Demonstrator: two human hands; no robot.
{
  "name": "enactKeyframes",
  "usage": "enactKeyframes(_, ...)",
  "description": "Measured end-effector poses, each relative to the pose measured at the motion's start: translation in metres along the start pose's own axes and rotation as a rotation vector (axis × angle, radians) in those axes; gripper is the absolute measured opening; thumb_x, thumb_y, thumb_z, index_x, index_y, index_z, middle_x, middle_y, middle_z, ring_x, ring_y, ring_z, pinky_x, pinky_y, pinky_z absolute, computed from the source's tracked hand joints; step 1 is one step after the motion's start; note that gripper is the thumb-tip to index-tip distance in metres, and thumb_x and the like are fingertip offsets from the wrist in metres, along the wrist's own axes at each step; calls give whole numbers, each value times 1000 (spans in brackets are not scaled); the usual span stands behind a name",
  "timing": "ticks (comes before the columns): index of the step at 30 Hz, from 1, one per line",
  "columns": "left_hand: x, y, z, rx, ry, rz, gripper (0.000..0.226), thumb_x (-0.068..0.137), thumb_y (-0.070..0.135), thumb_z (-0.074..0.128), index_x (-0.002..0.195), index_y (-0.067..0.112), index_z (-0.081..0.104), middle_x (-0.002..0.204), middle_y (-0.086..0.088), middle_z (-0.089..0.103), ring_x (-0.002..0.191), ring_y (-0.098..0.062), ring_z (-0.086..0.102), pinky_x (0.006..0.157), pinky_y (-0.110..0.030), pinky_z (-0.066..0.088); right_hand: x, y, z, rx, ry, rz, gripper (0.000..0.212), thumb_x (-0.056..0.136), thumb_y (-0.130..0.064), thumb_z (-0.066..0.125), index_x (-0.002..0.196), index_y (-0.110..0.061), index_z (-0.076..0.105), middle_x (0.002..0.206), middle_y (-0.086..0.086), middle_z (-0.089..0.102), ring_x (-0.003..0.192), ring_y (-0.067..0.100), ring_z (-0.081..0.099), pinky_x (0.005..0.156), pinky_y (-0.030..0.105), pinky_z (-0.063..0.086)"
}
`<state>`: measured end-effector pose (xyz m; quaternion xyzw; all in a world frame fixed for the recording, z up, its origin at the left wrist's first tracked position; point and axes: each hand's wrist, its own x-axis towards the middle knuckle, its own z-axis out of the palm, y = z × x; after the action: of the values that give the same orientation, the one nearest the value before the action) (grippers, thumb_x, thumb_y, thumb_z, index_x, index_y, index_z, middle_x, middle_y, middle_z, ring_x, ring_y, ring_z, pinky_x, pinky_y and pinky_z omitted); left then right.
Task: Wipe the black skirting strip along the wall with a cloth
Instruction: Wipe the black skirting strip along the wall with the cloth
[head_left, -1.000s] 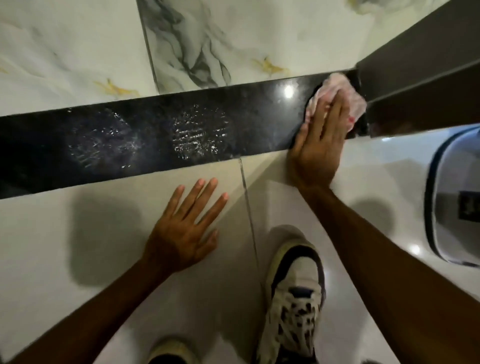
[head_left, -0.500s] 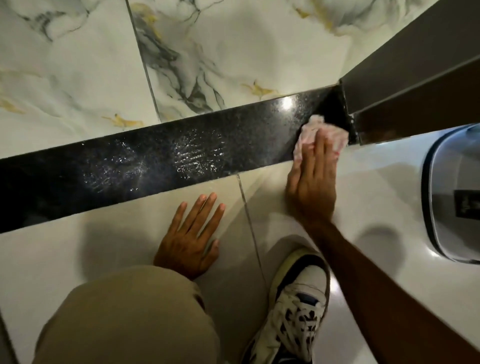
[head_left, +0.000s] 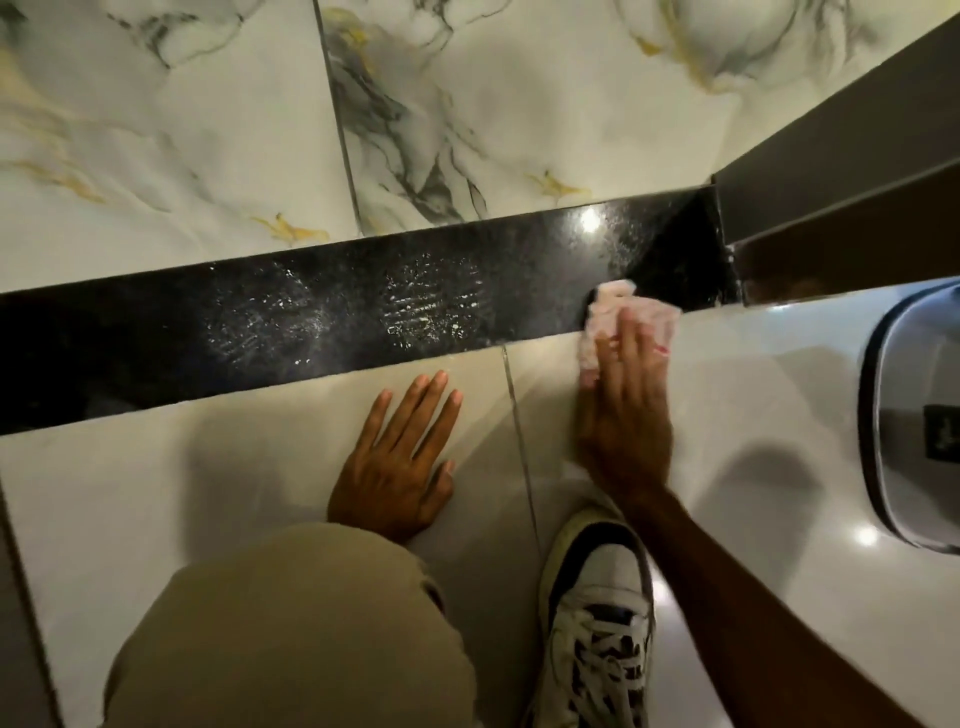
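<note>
marbled wall tiles (head_left: 218, 130) with grey and gold veins fill the top of the view, and pale glossy floor tiles (head_left: 156, 478) fill the bottom. between them runs the black strip (head_left: 156, 343), slanting up to the right until it meets a dark brown panel (head_left: 831, 171) at the corner. two patches of whitish smears show on the strip near its middle, and a light glints on it further right.

right hand (head_left: 626, 415) lies flat, fingers straight and close together, pressing a pink cloth (head_left: 618, 312) down. the cloth is crumpled; its top edge touches the lower edge of the strip near the corner, while most of it sits on the floor under the fingers. left hand (head_left: 397, 462) is empty, palm down on the floor with fingers spread, just below the strip and left of a grout line.

beige trouser knee (head_left: 291, 634) rises at the bottom, beside a white and black laced shoe (head_left: 597, 623). grey bin (head_left: 914, 415) with a dark rim stands at the right edge, apart from the cloth.
</note>
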<state>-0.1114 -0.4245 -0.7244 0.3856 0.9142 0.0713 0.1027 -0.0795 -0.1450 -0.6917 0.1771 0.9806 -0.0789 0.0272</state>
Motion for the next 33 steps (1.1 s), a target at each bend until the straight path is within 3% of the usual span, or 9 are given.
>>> enactKeyframes(3, -1, -2, 6, -8, 19, 0, 71, 111, 45, 26, 173, 11, 20, 181, -17, 18, 169, -34, 16, 139, -56, 10, 39, 10, 2, -35, 123, 202, 58, 115, -26, 37, 165, 4, 30, 174, 27, 25, 164, 41, 24, 133, 58, 28)
enactKeyframes(6, 0, -3, 11, -25, 59, -18, 73, 110, 45, 30, 173, 10, 19, 181, -17, 17, 169, -33, 16, 139, -52, 3, 97, -16, 8, 44, 158, 258, 61, 115, -37, 30, 167, -4, 26, 177, 24, 18, 166, 40, 18, 133, 59, 30)
enactKeyframes(8, 0, -3, 13, -22, 74, -18, 73, 110, 45, 30, 173, 10, 18, 182, -17, 16, 169, -33, 15, 139, -52, 3, 119, -44, 13, 62, 161, 145, 59, 114, -40, 29, 166, -13, 30, 177, 18, 21, 166, 37, 20, 130, 58, 37)
enactKeyframes(13, 1, -2, 6, -27, 66, -24, 74, 109, 43, 36, 173, 9, 20, 181, -18, 18, 168, -35, 19, 139, -54, 9, 52, -45, 9, 112, 58, -179, 56, 113, -15, 43, 167, -3, 29, 177, 19, 24, 167, 34, 20, 137, 55, 22)
enactKeyframes(17, 1, 1, 0, 3, 53, -21, 73, 109, 43, 36, 171, 7, 22, 179, -20, 20, 166, -39, 26, 136, -58, 17, 8, 12, -14, 132, -4, 88, 57, 111, 1, 44, 166, 0, 29, 177, 22, 20, 167, 38, 16, 134, 60, 25)
enactKeyframes(23, -2, -2, 12, 16, 90, -26, 73, 111, 46, 31, 173, 9, 19, 181, -18, 15, 169, -35, 16, 140, -52, 3, 104, 9, -17, 306, 60, 226, 67, 107, 7, 35, 169, -2, 13, 180, 20, 4, 169, 36, 1, 139, 51, 7)
enactKeyframes(26, 0, -2, 12, 0, 92, -23, 71, 112, 47, 27, 173, 11, 19, 182, -17, 13, 170, -33, 13, 139, -53, 5, 131, -45, -8, 473, 58, 111, 67, 108, 9, 34, 170, -9, 18, 180, 15, 9, 169, 31, 4, 138, 50, 15)
enactKeyframes(30, -4, 0, 6, 5, 72, -51, 70, 110, 43, 34, 172, 12, 25, 181, -18, 19, 169, -34, 18, 138, -55, 11, 69, -90, -1, 508, -74, -208, 61, 108, 4, 45, 167, -4, 28, 178, 18, 19, 168, 36, 10, 138, 60, 11)
enactKeyframes(33, -16, 0, 2, 1, 49, -99, 74, 106, 41, 46, 171, 11, 28, 180, -20, 22, 167, -36, 23, 136, -59, 18, 13, -75, -5, 534, -100, -103, 56, 112, 2, 43, 166, -4, 30, 178, 12, 23, 169, 27, 13, 138, 58, 13)
